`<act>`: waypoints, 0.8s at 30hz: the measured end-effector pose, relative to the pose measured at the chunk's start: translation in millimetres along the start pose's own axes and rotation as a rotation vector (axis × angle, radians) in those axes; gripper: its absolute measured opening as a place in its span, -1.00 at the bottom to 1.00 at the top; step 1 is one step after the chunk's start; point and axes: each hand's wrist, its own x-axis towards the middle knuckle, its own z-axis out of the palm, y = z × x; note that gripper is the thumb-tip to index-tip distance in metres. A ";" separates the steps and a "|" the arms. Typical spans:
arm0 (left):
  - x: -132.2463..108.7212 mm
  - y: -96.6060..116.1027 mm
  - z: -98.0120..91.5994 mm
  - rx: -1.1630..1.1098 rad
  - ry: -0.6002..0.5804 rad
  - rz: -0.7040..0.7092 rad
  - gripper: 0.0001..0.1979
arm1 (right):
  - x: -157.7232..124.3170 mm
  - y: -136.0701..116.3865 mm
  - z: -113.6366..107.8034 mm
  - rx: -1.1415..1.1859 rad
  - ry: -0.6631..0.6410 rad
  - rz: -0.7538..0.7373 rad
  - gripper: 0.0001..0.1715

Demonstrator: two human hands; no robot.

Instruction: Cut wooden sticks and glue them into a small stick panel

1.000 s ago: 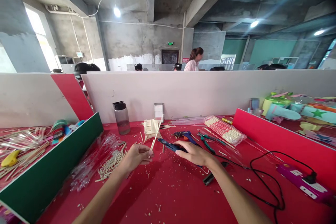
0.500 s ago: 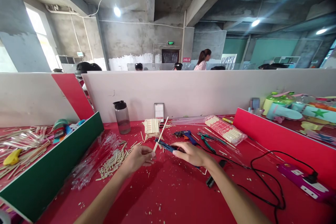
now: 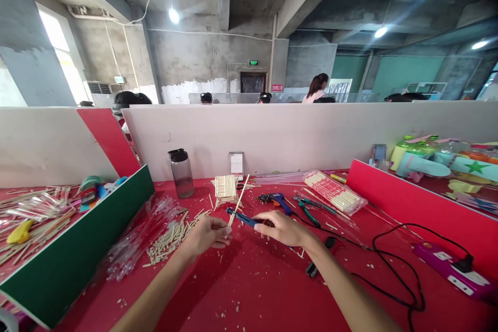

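Observation:
My left hand (image 3: 210, 234) pinches the lower end of a thin wooden stick (image 3: 241, 196), which slants up to the right. In my right hand (image 3: 280, 227) is a blue utility knife (image 3: 243, 217), its front end laid across the stick just above my left fingers. Whether the blade bites into the wood is too small to tell. Behind the stick stands a small house-like model built of sticks (image 3: 225, 189). A heap of short cut stick pieces (image 3: 171, 241) lies left of my left hand.
Right of the model lie a blue glue gun (image 3: 277, 201), green-handled pliers (image 3: 307, 211) and a pack of sticks (image 3: 334, 192). A water bottle (image 3: 181, 174) and a phone (image 3: 236, 164) stand at the back. A black cable runs to a purple power strip (image 3: 447, 267). Low green (image 3: 85, 249) and red (image 3: 420, 192) boards flank the workspace.
The knife's front end has shifted slightly left and down along the stick. Both hands otherwise keep nearly the same place. A person in the background has moved to the right.

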 end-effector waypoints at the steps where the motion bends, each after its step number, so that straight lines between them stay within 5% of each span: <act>1: 0.6 -1.1 -0.2 -0.006 0.001 0.003 -0.52 | 0.3 0.2 0.6 0.000 -0.003 0.002 -0.57; 24: 3.0 -7.4 -1.8 -0.027 -0.001 0.012 -0.50 | 2.5 3.5 5.3 0.081 0.002 0.025 -0.56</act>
